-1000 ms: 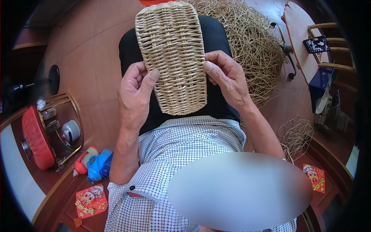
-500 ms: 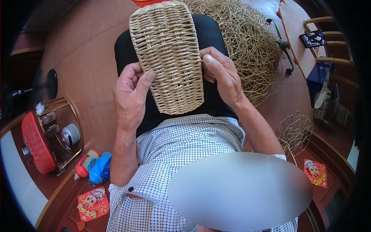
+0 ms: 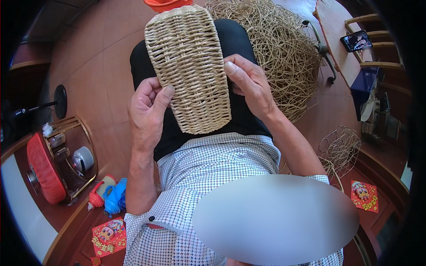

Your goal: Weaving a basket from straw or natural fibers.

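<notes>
A pale woven straw panel (image 3: 188, 75), long with rounded corners, stands tilted over my dark-trousered lap. Its weave runs in twisted rows crossed by lengthwise strands. On its left edge my left hand (image 3: 149, 106) is closed, thumb on the front face and fingers curled behind. My right hand (image 3: 249, 84) pinches the right edge a little higher up, its thumb and forefinger close together there. The fingertips of both hands are partly hidden behind the panel.
Beyond my right knee lies a large heap of tangled straw cord (image 3: 284, 53). A smaller coil (image 3: 341, 148) rests at my right. An orange container (image 3: 166, 4) stands ahead. Left are a red-covered round thing (image 3: 44, 168) and blue bottle (image 3: 115, 197); right, a table holds a phone (image 3: 356, 41).
The panel and both hands have shifted slightly left in the picture, and the panel's top has dropped a little. Both hands keep their places along its edges.
</notes>
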Demonstrator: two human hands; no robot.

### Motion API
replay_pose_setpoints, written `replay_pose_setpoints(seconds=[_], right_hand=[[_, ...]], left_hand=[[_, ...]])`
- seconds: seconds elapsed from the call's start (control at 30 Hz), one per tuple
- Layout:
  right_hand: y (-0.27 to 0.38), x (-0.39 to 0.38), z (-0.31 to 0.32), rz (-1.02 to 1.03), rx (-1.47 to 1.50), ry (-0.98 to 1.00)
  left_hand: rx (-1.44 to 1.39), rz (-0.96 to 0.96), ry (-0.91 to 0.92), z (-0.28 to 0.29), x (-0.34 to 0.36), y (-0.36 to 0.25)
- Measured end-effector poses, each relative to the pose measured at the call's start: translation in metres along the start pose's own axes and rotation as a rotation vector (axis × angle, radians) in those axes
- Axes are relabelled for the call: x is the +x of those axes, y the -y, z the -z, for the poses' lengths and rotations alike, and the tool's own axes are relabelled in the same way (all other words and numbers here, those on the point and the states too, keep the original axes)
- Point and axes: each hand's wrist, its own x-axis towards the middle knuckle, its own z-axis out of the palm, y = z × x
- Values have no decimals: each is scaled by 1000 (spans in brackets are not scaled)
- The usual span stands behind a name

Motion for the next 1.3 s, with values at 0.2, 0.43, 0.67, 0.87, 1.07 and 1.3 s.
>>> replay_pose_setpoints(seconds=[0.2, 0.43, 0.67, 0.87, 1.07, 1.3], right_hand=[[-7, 13, -10, 153, -79, -34], [-6, 16, -2, 148, -188, 20], [3, 12, -30, 6, 101, 4], [-6, 8, -25, 11, 161, 45], [-1, 10, -27, -9, 136, 49], [-1, 10, -33, 4, 69, -9]], left_hand=[[-15, -14, -2, 1, 0, -2], [-27, 18, 5, 4, 5, -1], [-218, 66, -40, -29, 9, -3], [-262, 59, 42, -25, 8, 1], [-270, 112, 92, -19, 15, -3], [-283, 72, 43, -26, 17, -3]])
